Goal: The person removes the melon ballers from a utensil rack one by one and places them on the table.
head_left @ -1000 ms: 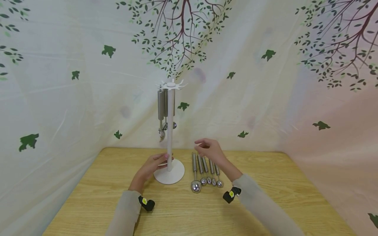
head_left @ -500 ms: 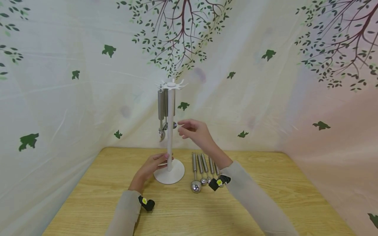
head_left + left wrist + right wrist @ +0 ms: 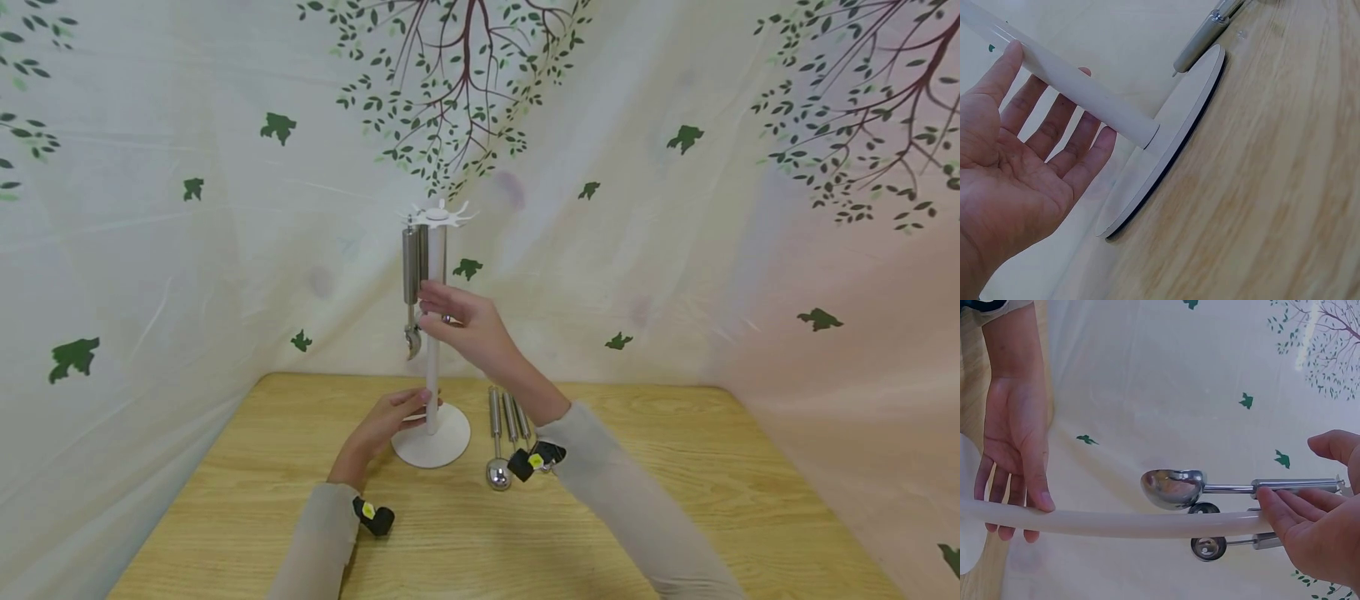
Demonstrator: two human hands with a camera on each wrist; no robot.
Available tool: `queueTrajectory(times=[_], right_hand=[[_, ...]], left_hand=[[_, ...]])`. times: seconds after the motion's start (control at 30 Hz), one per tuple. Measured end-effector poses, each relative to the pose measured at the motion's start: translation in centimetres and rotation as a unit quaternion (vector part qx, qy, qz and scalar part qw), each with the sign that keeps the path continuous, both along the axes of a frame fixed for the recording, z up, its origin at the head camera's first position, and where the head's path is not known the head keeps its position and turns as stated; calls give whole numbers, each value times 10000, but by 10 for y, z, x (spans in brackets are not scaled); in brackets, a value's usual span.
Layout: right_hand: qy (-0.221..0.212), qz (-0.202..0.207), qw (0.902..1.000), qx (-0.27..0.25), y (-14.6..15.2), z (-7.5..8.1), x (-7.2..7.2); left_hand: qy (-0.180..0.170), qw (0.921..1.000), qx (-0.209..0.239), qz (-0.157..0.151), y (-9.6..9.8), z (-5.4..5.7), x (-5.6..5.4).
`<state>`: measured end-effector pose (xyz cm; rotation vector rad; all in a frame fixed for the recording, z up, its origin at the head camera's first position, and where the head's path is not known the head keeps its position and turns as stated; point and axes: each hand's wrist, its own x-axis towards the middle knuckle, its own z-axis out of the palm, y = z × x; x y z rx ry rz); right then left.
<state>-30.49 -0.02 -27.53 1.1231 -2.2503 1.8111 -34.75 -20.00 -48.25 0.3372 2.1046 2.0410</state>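
Note:
My left hand [image 3: 386,425] grips the white pole [image 3: 432,367] of a utensil stand low down, thumb on one side and fingers [image 3: 1069,134] on the other. On the stand's hooked top [image 3: 438,217] hang an ice cream scoop [image 3: 1175,487] and two smaller steel scoops [image 3: 1208,547] with round bowls. Beside the pole is my right hand [image 3: 476,329], its fingers fairly straight and its thumb apart. In the right wrist view its fingertips [image 3: 1266,500] are right at the ice cream scoop's handle. In the head view this hand covers the small bowls in part.
Right of the stand's round base [image 3: 431,454], a larger steel scoop [image 3: 498,473] and several smaller ones [image 3: 512,417] lie in a row on the wooden table [image 3: 637,517]. My right forearm covers some of them. A printed cloth [image 3: 337,250] hangs behind the table.
My right hand has moved up and left from above the lying scoops to the pole and the hanging utensils. The left hand stays on the pole.

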Motion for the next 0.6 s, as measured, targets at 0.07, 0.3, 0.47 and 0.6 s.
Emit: queueTrajectory(times=[0.07,0.3,0.47,0.6], right_hand=[[-79,-42,10000,8,-3,2,2],[-272,94,9996,-4,-9,4,2],[-355,83,9993,33,-13,5,-1],[-471,70,9989,16,-17,5,-4]], left_hand=[[-10,10000,28,9,0,-1,0],[41,10000,41,27,1,-1,1],[15,10000,42,50,1,0,2],[-46,9999,27,95,2,1,2]])
